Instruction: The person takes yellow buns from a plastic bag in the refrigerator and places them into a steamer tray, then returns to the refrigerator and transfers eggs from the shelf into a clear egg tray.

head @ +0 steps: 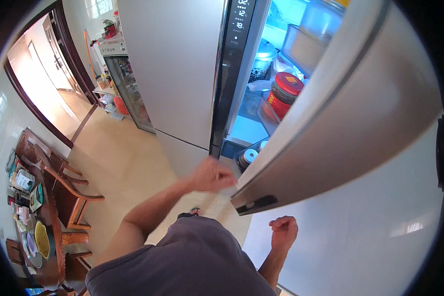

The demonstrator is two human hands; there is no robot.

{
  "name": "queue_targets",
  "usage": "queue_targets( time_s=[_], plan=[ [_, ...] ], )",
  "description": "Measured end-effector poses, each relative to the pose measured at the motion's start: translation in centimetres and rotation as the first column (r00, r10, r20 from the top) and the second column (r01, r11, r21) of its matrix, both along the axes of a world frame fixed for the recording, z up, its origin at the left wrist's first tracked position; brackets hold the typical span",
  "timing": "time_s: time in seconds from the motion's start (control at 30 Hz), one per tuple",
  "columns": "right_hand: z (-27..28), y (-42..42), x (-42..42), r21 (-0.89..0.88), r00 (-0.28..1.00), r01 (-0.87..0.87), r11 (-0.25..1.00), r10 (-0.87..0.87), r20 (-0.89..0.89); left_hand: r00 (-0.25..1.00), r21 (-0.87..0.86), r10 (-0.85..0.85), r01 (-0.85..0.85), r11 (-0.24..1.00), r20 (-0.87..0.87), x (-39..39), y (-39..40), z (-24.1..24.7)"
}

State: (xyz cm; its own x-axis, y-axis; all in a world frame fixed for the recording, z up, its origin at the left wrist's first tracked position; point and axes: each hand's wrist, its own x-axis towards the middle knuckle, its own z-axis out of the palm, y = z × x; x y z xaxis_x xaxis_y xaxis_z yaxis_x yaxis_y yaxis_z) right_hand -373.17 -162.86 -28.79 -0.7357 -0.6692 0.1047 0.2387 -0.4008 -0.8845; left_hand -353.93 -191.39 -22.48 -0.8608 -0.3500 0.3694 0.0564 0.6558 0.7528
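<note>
A silver refrigerator door (318,122) stands open before me at the right. My left hand (212,177) is blurred beside the door's free lower edge, its fingers towards that edge. Whether it touches the door cannot be made out. Below the dark recessed grip (259,204), my right hand (284,231) hangs apart from the door with curled fingers and nothing visible in it. Inside the lit compartment I see a red-lidded jar (285,92), a lidded pot (263,57) and a clear container (303,48). White-topped containers (250,155) sit in a lower door shelf.
The other fridge door (173,66) is shut, beside a lit display strip (238,22). A glass-fronted cabinet (131,88) stands beyond it. At left are a wooden chair (68,185) and a cluttered table (53,222) bearing a yellow basket (41,239). A doorway (48,70) lies behind.
</note>
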Motion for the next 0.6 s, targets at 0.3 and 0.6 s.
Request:
queue_targets(
  time_s=[0.3, 0.6],
  plan=[
    [-1.4, 4.3, -2.5, 0.130, 0.954, 0.300, 0.945, -0.294, -0.063, 0.817, -0.621, 0.307, 0.078, 0.780, 0.488, -6.4, -11.7, 0.8],
    [0.4, 8.5, -2.6, 0.243, 0.781, 0.620, 0.746, -0.558, -0.281, 0.578, -0.747, 0.515, 0.283, 0.602, 0.633, -9.9, -14.3, -1.0]
  ],
)
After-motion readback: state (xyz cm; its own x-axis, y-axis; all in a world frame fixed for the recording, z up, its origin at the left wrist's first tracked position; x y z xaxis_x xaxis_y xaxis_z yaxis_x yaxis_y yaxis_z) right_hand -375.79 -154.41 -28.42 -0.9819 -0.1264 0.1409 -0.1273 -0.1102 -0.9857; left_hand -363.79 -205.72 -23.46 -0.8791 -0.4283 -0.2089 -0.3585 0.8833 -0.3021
